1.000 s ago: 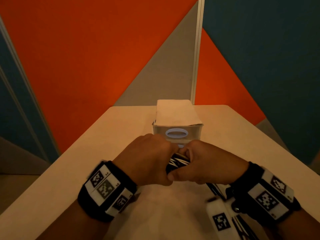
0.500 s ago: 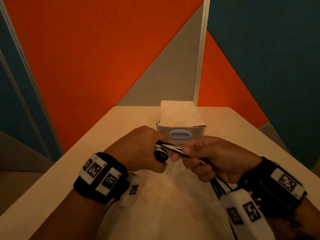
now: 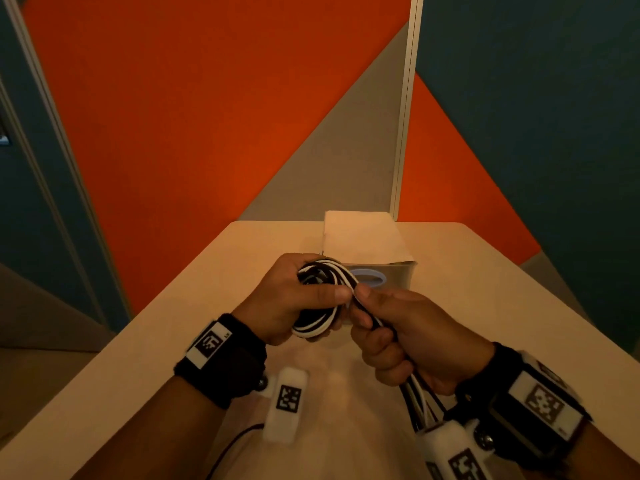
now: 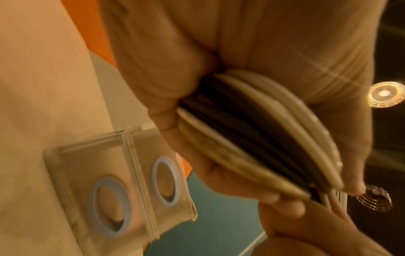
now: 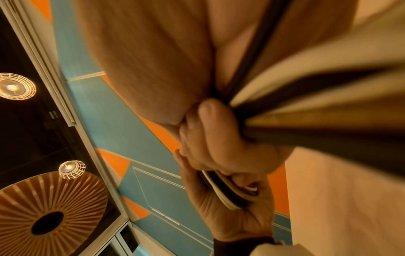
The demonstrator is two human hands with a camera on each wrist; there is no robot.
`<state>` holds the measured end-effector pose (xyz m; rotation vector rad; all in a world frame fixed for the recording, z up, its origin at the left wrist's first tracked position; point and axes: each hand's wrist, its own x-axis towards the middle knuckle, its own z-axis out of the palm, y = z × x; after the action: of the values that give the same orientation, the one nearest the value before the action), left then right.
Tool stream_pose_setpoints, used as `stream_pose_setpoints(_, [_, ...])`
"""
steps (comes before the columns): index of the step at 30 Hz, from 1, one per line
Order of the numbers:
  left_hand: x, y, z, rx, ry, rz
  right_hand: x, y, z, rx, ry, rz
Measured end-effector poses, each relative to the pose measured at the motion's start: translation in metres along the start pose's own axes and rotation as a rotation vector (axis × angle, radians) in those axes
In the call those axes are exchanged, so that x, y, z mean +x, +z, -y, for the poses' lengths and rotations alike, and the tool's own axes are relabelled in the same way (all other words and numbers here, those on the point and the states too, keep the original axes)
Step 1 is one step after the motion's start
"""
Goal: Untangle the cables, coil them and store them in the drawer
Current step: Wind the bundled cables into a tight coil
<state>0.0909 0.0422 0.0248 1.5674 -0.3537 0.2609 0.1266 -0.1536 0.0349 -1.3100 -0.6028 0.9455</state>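
The left hand (image 3: 287,299) grips a small coil of black and white cables (image 3: 322,299), thumb pressed across the loops and fingers curled behind them, held in the air above the middle of the table (image 3: 194,306). The right hand (image 3: 408,337) is clenched round the loose run of the same cables, which passes through its fist and trails down toward the near edge; its thumb and forefinger pinch the strands right beside the coil. Black and white are wound together in one bundle, so whether they are truly untangled cannot be told. Coiling looks partly done: several loops are formed, but a length remains to be wound. The drawer unit (image 3: 381,271) stands toward the far edge just beyond the hands, both clear drawers (image 4: 122,195) with blue ring pulls shut, so opening one and storing the coil is all left to do.
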Motion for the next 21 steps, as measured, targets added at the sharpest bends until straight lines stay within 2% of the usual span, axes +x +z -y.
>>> stream_pose_setpoints(9, [0.007, 0.011, 0.011, -0.079, 0.025, -0.224, 0.001, -0.001, -0.001, -0.003, -0.006, -0.014])
stream_pose_setpoints(14, [0.007, 0.017, 0.007, -0.157, 0.064, -0.377, -0.001, 0.005, -0.004, -0.044, 0.026, 0.025])
stream_pose_setpoints(21, [0.007, 0.042, 0.012, -0.292, 0.025, -0.55, 0.001, 0.01, -0.01, -0.258, -0.011, -0.044])
